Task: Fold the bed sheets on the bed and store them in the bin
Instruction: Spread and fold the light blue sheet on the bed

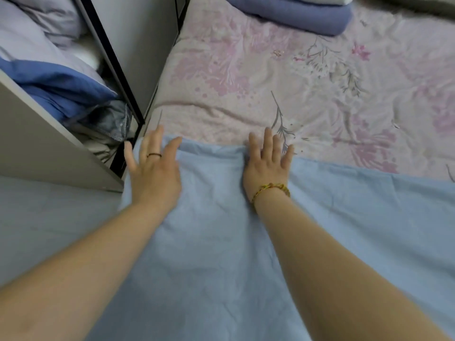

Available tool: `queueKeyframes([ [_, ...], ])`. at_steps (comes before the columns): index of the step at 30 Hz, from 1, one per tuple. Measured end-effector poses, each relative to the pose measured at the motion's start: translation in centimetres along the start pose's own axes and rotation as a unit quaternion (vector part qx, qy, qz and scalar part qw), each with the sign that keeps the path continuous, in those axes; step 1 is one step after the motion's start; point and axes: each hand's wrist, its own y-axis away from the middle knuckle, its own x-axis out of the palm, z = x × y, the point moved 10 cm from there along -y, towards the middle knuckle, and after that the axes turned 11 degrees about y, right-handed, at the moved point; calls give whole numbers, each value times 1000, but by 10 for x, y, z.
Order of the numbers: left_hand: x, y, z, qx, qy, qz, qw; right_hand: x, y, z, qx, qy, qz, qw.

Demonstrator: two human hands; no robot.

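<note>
The pale blue cotton sheet ran off the bottom and right edges, so its full extent could not be told. It hid the near part of the pink floral-covered bed beneath it. The palms of the left hand and right hand faced down, unseen. The folded stack of slate-blue cloths was cropped by the top edge (its layers uncountable). The lilac and blue bedding inside the grey-walled bin was blurred and cut off at the left.
</note>
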Motion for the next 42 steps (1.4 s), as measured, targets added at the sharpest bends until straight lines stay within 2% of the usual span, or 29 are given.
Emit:
queueKeyframes([
  [2,4,50,-10,49,27,11,998,12,22,6,9,-37,10,999],
  [4,13,102,-16,77,20,70,994,30,54,13,-9,-64,22,998],
  [7,21,128,-7,56,-11,116,992,39,110,18,-20,-52,-51,997],
  [10,25,124,-5,41,-31,114,992,47,132,21,-23,-64,-94,993],
  [13,26,125,-4,57,-37,71,995,43,128,21,-14,-66,-157,985],
  [16,26,124,-4,85,-37,32,995,46,126,23,-18,-60,-181,981],
  [20,26,127,-3,81,-42,21,996,47,128,22,-10,-59,-207,976],
  [33,29,129,-7,109,-33,22,993,47,148,20,8,-5,-213,977],
  [36,30,131,-22,174,-6,39,984,53,180,23,48,-1,-207,977],
  [39,25,146,-31,292,18,83,953,50,206,32,139,10,-198,970],
  [42,22,158,-28,364,27,116,924,48,236,49,210,9,-171,963],
])
